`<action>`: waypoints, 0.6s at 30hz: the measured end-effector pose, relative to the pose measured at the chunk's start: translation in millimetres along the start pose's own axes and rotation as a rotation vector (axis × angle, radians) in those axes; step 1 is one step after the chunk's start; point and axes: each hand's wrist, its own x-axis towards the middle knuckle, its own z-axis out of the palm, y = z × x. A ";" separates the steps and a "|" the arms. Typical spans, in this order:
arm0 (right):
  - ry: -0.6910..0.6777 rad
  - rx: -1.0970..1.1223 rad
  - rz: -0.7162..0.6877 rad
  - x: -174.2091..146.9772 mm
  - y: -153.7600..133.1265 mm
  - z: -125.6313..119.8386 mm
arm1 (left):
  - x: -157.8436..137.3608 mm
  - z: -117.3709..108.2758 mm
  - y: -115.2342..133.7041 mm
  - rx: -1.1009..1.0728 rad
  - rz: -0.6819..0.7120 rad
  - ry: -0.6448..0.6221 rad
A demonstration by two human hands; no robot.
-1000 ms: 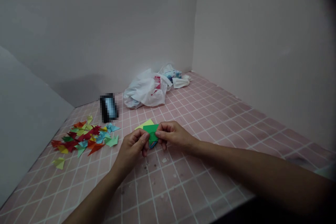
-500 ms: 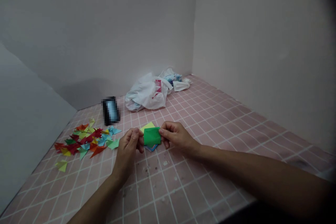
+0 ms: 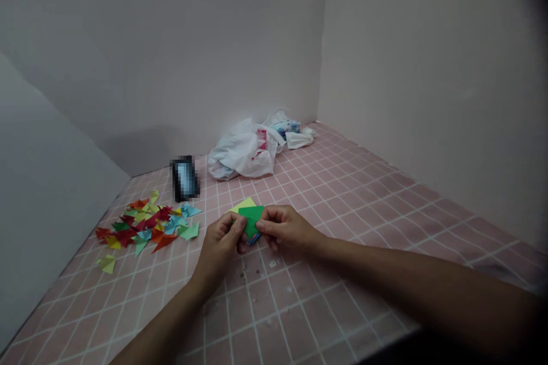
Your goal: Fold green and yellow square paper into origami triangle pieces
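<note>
A small green sheet of origami paper (image 3: 251, 218) is held between my two hands, its upper edge towards the wall. My left hand (image 3: 226, 234) pinches its left side, thumb on top. On the right side, my right hand (image 3: 285, 228) grips it between thumb and fingers. Behind and beneath the green paper lies a stack of coloured paper, with a yellow sheet (image 3: 245, 203) showing at the top and a bit of blue at the bottom. The fingers under the green paper are partly hidden.
Folded paper pieces (image 3: 149, 222) in several colours are heaped to the left on the pink checked cloth (image 3: 342, 182). Behind them stands a blurred dark device (image 3: 185, 178). A white plastic bag (image 3: 244, 151) and a blue-white packet (image 3: 285, 124) lie near the wall corner.
Both hands have come closer together on the green paper. My left thumb now lies over its left part, and the paper shows narrower. The view has shifted slightly.
</note>
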 end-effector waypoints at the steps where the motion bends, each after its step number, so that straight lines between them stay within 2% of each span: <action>1: 0.002 0.008 0.008 0.0 -0.8 -0.7 | 0.6 -1.0 0.5 0.017 0.007 0.005; 4: 0.029 0.020 0.033 -0.2 -3.4 -2.8 | 2.5 -4.5 2.9 0.128 0.130 0.143; 6: 0.056 0.080 0.052 -0.4 -4.6 -3.4 | 4.1 -7.5 4.0 0.267 0.328 0.247; 7: 0.065 0.130 0.064 -0.6 -5.0 -3.2 | 4.8 -9.0 3.9 0.352 0.441 0.259; 9: 0.067 0.236 0.086 -1.2 -5.8 -1.8 | 5.6 -11.4 2.0 0.521 0.635 0.190; 11: 0.033 0.308 0.105 -2.1 -6.8 0.3 | 4.8 -12.2 -1.0 0.620 0.719 0.109; 14: -0.002 0.326 0.087 -2.6 -8.3 2.6 | 0.5 -8.8 -2.5 0.565 0.650 0.116; 16: 0.025 0.251 0.029 -2.0 -8.2 2.6 | -3.0 -3.6 -0.3 0.423 0.473 0.188; 18: 0.049 0.133 -0.030 -0.7 -7.1 1.5 | -5.6 2.6 2.5 0.203 0.237 0.212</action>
